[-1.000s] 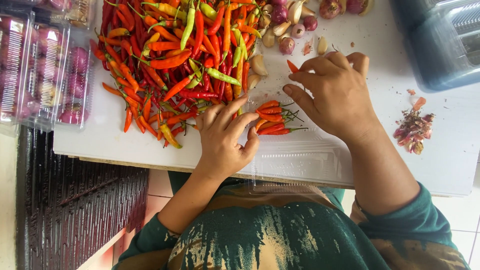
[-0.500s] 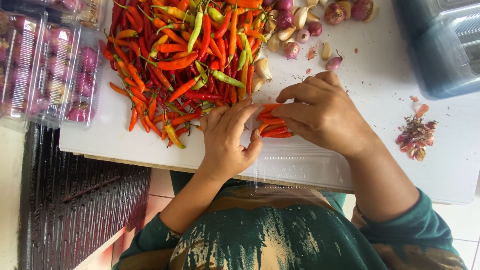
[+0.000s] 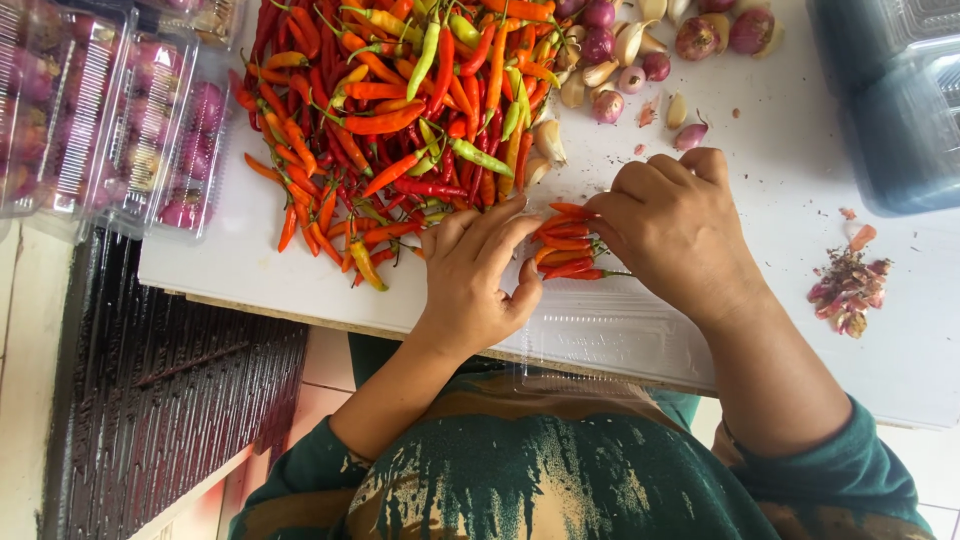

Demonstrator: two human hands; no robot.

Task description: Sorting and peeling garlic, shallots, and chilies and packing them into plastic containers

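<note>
My left hand (image 3: 470,280) lies flat on the white table (image 3: 780,180), fingers spread and loose, their tips at the near edge of the big chili pile (image 3: 400,120) and holding nothing. My right hand (image 3: 675,225) is curled over a small bunch of red chilies (image 3: 565,250) that lies between my two hands; its fingertips are bent down onto the bunch, pinching at the stem ends, though exactly how many they grip I cannot tell. The bunch rests just above a clear plastic tray (image 3: 610,335) at the table's front edge. Shallots and garlic cloves (image 3: 640,50) lie beyond my right hand, a little heap of peelings (image 3: 850,290) off to the right, and clear boxes of shallots (image 3: 110,120) stand at the far left
</note>
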